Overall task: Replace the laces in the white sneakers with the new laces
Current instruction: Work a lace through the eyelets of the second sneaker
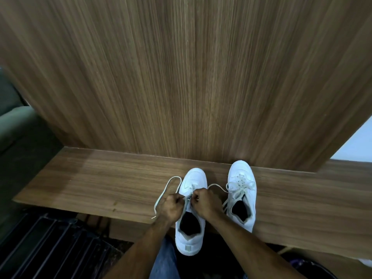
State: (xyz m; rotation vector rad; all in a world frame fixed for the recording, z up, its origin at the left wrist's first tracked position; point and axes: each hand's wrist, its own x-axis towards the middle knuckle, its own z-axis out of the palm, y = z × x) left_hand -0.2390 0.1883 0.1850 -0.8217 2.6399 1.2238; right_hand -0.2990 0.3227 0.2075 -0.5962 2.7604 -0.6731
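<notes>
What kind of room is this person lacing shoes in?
Probably a home or a lived-in room, not a workshop. A wood-grain shelf backed by a matching wall panel holds two white sneakers, and what looks like a green upholstered seat stands at the left. Nothing shows which room.

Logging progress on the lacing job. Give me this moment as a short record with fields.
surface: wooden shelf against a wood panel wall
near shoe: white sneaker, heel toward the person and hanging over the shelf edge
far shoe: second white sneaker, to the right, laced loosely
left hand: left hand, grip pinching the lace at the near shoe's eyelets
right hand: right hand, also pinching the lace there
lace: pale lace, one end looping out left on the shelf, the other trailing right
</notes>
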